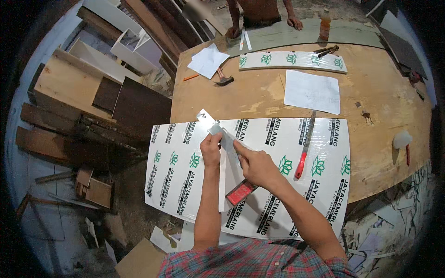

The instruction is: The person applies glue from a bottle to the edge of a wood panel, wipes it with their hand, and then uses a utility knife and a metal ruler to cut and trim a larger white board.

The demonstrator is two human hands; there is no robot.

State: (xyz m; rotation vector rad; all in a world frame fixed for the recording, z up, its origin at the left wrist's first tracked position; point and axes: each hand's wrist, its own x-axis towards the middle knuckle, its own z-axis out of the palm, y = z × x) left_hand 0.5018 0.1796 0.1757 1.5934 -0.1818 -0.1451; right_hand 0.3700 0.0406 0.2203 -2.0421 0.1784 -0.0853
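Note:
My left hand (211, 149) is closed around the upper end of a narrow white strip (223, 185) and a flat silvery metal plate (208, 121) that sticks out beyond the fingers. Close to its right, my right hand (257, 166) grips a grey metal blade (230, 141), with the index finger stretched along it. A red block with dark edges (241, 192) shows below that hand; whether it joins the blade I cannot tell. Both hands are over a large white foam board (185, 139) with printed black and green marks. A red-handled file (303, 155) lies on the board to the right.
On the wooden table (250, 99) are a hammer (223, 81), paper sheets (311, 91), a wrapped white plank (287, 60) with pliers (327, 51), and a white bottle (402, 139). A person (262, 11) stands opposite, near an orange bottle (324, 25). Boards (69, 88) lean at left.

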